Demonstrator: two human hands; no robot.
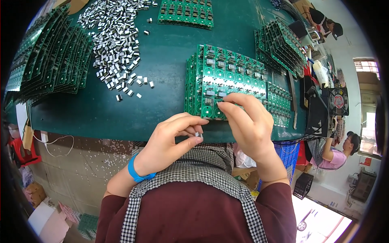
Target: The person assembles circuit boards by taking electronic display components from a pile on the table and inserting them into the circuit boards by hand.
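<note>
The left hand grasps 1 small part between its thumb and fingers, close to the near edge of the surface. The right hand has its fingers bent down onto the top board, just right of a display in the lower row; I cannot tell whether they pinch another part there. The board lies on a stack, beyond the left hand's index fingertip.

If the left fingers slacken, the part could drop past the edge to the floor, where white bits already lie scattered. The right fingers hide the spot they work on, so a part could go in crooked or turned the wrong way round unnoticed. Pressing off-centre could also slide the board on the uneven stack. The loose pile sits well apart from both hands, so a knock seems unlikely.
</note>
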